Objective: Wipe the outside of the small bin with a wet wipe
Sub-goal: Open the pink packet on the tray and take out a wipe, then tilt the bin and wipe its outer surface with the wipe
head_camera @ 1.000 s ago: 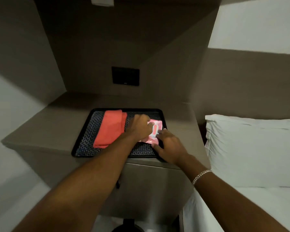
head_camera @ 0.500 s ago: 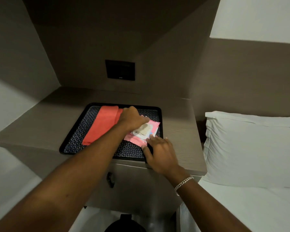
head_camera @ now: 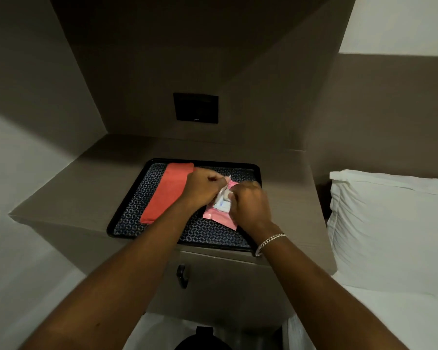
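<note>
A pink wet-wipe pack [head_camera: 218, 215] lies on the patterned black tray [head_camera: 205, 161] on top of the nightstand. My left hand [head_camera: 202, 188] is closed, pinching the pack's lifted flap at its far end. My right hand [head_camera: 249, 204] is curled over the pack's right side, its fingertips pinching the white wipe [head_camera: 223, 197] in the opening. Both hands hide most of the opening. A dark rounded object [head_camera: 202, 341], which looks like the small bin, shows only its top at the bottom edge, on the floor below the nightstand.
A folded red cloth [head_camera: 167, 190] lies on the tray's left half. The nightstand has a drawer handle [head_camera: 182, 275] on its front. A white pillow [head_camera: 390, 223] and bed sit close on the right. A black wall panel [head_camera: 195, 107] is above.
My right hand has moved from the tray's front edge up onto the pack and closed at its opening. My left hand still holds the flap, now raised higher. The camera has shifted slightly.
</note>
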